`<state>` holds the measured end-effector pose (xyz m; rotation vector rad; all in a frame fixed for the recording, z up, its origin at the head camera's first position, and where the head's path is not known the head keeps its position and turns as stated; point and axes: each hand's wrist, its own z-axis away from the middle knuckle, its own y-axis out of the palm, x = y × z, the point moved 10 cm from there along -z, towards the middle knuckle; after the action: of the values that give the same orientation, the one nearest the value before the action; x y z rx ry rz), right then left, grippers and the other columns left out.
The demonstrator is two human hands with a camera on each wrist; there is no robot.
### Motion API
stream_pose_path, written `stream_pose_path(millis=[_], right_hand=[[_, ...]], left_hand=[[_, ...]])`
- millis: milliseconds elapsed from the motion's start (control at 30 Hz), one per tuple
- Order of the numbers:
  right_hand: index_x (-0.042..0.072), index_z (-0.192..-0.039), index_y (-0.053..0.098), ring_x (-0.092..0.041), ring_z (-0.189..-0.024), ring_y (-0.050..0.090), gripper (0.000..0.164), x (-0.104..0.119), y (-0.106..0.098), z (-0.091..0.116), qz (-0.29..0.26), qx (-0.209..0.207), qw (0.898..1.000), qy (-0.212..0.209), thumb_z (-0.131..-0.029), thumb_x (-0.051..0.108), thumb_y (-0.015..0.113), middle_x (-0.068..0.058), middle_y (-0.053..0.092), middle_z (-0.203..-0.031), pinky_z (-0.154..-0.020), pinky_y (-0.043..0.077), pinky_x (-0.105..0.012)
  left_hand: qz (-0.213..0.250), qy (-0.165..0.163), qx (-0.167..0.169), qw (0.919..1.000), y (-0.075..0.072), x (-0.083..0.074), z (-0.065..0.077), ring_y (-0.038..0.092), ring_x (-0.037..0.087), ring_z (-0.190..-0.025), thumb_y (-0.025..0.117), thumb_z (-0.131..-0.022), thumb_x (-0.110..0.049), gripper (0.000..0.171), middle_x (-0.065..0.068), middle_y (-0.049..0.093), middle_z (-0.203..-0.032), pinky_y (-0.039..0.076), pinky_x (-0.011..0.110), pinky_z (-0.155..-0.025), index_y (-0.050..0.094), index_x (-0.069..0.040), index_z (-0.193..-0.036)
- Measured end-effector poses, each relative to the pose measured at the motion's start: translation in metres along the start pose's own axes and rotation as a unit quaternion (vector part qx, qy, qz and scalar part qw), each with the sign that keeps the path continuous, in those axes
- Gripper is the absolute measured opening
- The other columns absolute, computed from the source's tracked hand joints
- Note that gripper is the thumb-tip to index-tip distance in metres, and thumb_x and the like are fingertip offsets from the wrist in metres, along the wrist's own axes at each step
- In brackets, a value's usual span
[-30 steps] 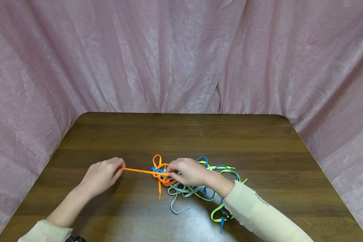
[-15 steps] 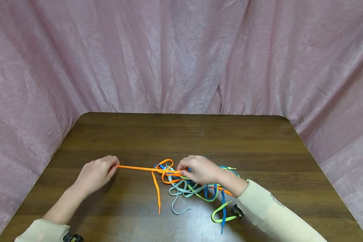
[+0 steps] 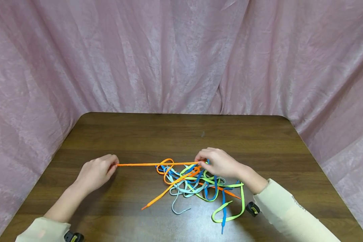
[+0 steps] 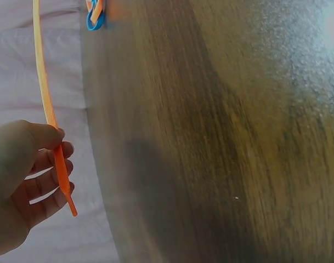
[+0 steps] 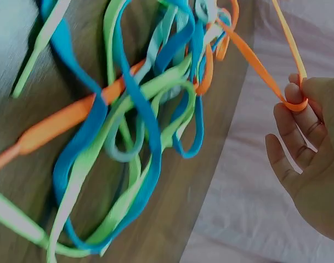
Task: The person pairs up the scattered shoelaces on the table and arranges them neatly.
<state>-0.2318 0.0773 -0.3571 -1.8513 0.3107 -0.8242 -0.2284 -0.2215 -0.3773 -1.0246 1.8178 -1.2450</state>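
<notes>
Between thumb and forefinger, my left hand [image 3: 96, 172] pinches an orange shoelace [image 3: 142, 164] close to its tip, which pokes out below the fingers in the left wrist view. The lace runs taut to my right hand [image 3: 219, 163], which pinches a bend of it; from there it turns back into the tangle. Below and left of the right hand lie a light blue shoelace [image 3: 173, 205], a blue shoelace [image 3: 224, 211] and a lime green shoelace [image 3: 242, 201], looped through one another with more orange lace. Orange ends stick out toward the front left and the right.
All the laces lie on a dark brown wooden table [image 3: 133, 134] with rounded far corners. A pink curtain [image 3: 169, 57] hangs around its back and sides. Each wrist wears a small black camera [image 3: 253, 208].
My right hand has moved right and slightly up, drawing the orange lace longer between the hands. The left hand shifted a little left. An orange end swung left on the table.
</notes>
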Motion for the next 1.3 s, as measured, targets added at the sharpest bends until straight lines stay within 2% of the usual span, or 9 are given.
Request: stream_pose_path(millis=[233,567,867,1300], right_hand=[[0.017,-0.091,0.066,-0.004,-0.075,0.052,0.008,-0.017,-0.013,0.011,0.018,-0.012,1.000,0.020,-0.088,0.014,0.059,0.006,0.064,-0.087,-0.065,0.044,-0.022],[0.015,-0.088,0.067,-0.002,-0.072,0.052,0.008,-0.040,-0.034,0.027,0.043,-0.053,0.997,0.034,-0.083,0.009,0.064,0.012,0.059,-0.079,-0.062,0.045,-0.022],[0.014,-0.087,0.067,-0.005,-0.070,0.052,0.009,-0.067,-0.043,0.047,0.067,-0.072,0.993,0.062,-0.081,0.007,0.066,0.010,0.061,-0.079,-0.062,0.044,-0.025],[0.014,-0.085,0.065,-0.004,-0.067,0.052,0.014,-0.098,-0.054,0.074,0.097,-0.088,0.988,0.085,-0.079,0.001,0.066,0.009,0.061,-0.078,-0.060,0.045,-0.027]], left_hand=[[0.001,0.001,-0.006,1.0000,-0.001,0.001,-0.004,0.038,0.008,-0.050,0.066,-0.074,-0.006,0.015,-0.010,0.045,-0.065,0.031,0.026,-0.043,0.058,-0.018,-0.077],[0.003,0.002,-0.012,0.9999,-0.005,0.005,-0.005,0.040,0.009,-0.050,0.067,-0.074,-0.005,0.014,-0.008,0.049,-0.067,0.032,0.027,-0.042,0.059,-0.016,-0.078],[0.001,0.002,-0.011,0.9999,-0.006,0.012,-0.008,0.043,0.009,-0.052,0.068,-0.075,-0.006,0.012,-0.006,0.055,-0.070,0.034,0.029,-0.042,0.060,-0.014,-0.080],[-0.004,-0.004,-0.013,0.9999,-0.010,0.025,-0.013,0.044,0.010,-0.052,0.068,-0.076,-0.007,0.010,-0.005,0.055,-0.070,0.034,0.030,-0.042,0.062,-0.013,-0.081]])
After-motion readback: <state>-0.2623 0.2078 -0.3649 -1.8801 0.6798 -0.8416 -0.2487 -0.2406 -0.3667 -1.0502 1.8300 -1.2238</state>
